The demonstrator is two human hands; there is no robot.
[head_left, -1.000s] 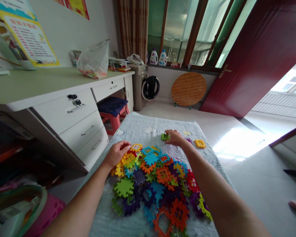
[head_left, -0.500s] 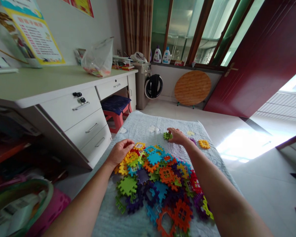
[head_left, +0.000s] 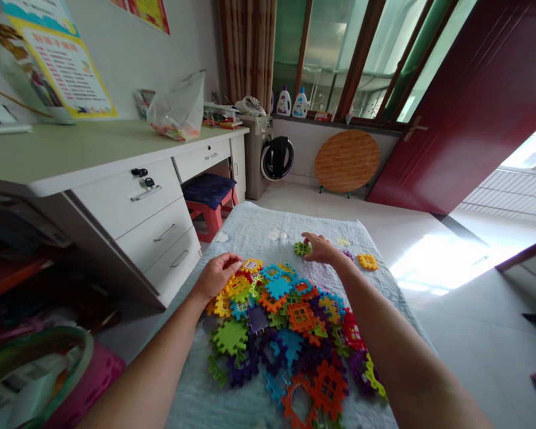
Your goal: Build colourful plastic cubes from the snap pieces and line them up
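Observation:
A pile of colourful plastic interlocking building pieces (head_left: pixel 278 287) with toothed edges lies on a cloth-covered table. Beyond the pile, my right hand (head_left: pixel 320 248) has its thumb and fingers around the right edge of a green window-patterned piece (head_left: pixel 302 248), low over the cloth. At the pile's far left edge is my left hand (head_left: pixel 218 275), its fingers curled together. Its fingertips are right beside a yellow window piece (head_left: pixel 252 266); whether they grip anything is hidden. A purple piece (head_left: pixel 348 254) shows partly behind my right wrist, near a yellow square piece (head_left: pixel 367 261).
The pale blue cloth (head_left: pixel 268 223) covers the table. To the left stands a desk (head_left: pixel 93 143) with drawers, a red stool (head_left: pixel 212 205) tucked under it. A pink basket (head_left: pixel 102 369) sits at lower left. A washing machine (head_left: pixel 255 156) and round wooden board (head_left: pixel 347 161) are behind.
Both hands stay nearly where they were; my right hand still has its fingers at the green piece. The whole view shifts very slightly.

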